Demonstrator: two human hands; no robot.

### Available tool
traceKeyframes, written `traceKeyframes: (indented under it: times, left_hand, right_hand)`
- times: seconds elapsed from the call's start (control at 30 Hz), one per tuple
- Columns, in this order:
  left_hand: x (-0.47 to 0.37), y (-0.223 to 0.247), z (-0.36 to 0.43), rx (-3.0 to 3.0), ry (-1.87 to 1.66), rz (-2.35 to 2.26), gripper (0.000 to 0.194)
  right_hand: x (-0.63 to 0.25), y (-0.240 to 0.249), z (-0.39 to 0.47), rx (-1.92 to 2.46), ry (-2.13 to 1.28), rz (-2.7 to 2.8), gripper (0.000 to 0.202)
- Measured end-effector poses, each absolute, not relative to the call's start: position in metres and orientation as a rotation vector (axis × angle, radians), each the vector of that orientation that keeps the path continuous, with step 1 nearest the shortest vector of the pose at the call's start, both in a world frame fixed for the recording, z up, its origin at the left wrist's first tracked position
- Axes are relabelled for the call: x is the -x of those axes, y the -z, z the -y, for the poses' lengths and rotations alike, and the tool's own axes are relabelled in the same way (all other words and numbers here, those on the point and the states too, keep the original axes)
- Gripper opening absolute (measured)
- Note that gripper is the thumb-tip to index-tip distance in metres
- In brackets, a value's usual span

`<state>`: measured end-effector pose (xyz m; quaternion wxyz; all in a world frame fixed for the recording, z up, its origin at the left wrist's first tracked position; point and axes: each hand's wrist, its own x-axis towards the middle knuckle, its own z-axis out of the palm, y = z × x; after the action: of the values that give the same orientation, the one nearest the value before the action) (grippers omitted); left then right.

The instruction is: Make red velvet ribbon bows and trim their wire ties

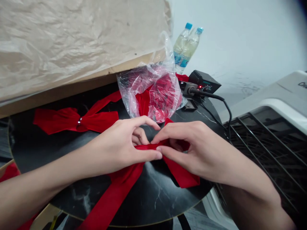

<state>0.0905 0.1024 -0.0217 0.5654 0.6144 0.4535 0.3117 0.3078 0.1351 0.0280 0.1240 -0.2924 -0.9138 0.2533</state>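
Both of my hands meet over the middle of a red velvet bow (181,172) above the round black table. My left hand (122,145) has its thumb along the front of the gathered fabric, fingers curled behind. With thumb and forefinger my right hand (189,147) pinches the same gathered middle from the right. A wide red ribbon tail runs down toward the near table edge. Behind my left hand lies a finished-looking red bow (59,119) with a small shiny clasp (79,121) at its centre. My fingers partly hide the fabric between them.
A clear plastic bag (163,95) holding red fabric sits behind my hands. Beyond it stand two bottles (189,44) and a black control box (205,82) with a lit red light and cable. A plastic-covered board (72,41) borders the marbled black table (155,204); a white-framed appliance (275,105) stands right.
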Motion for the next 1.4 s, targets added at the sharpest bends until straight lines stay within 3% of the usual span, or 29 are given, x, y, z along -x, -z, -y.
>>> traceKeyframes:
  times: [0.1,0.2,0.33,0.6,0.83,1.13,1.27,1.33,1.4]
  left_hand:
    - [-0.088,0.024,-0.106,-1.521,-0.583,-1.107,0.011]
    - [-0.084,0.024,-0.107,-1.567,-0.495,-1.127,0.017]
    - [-0.087,0.022,-0.108,-1.425,-0.650,-1.180,0.016]
    - [-0.096,0.014,-0.105,-1.329,-0.848,-1.204,0.014]
    - [-0.095,0.013,-0.105,-1.265,-0.820,-1.173,0.015]
    - [-0.102,0.021,-0.107,-0.824,-0.792,-0.922,0.022]
    - [-0.103,0.021,-0.108,-1.084,-0.999,-1.119,0.018]
    - [-0.104,0.020,-0.106,-1.238,-1.127,-1.259,0.017]
    - [-0.105,0.020,-0.103,-1.344,-1.221,-1.342,0.014]
  right_hand:
    - [-0.305,-0.020,-0.138,0.754,-0.622,2.743,0.017]
    - [-0.306,-0.018,-0.137,0.721,-0.578,2.731,0.019]
    - [-0.318,-0.023,-0.121,0.856,-0.451,2.545,0.010]
    - [-0.318,0.020,-0.097,1.022,0.227,2.370,0.009]
    - [-0.320,0.021,-0.109,0.786,0.172,2.419,0.005]
    - [-0.346,0.012,-0.130,0.292,0.427,2.572,0.017]
    - [-0.340,0.023,-0.140,0.450,0.331,2.403,0.011]
    - [-0.328,0.024,-0.132,0.662,0.122,2.330,0.005]
    - [-0.314,0.022,-0.119,0.829,-0.112,2.297,0.013]
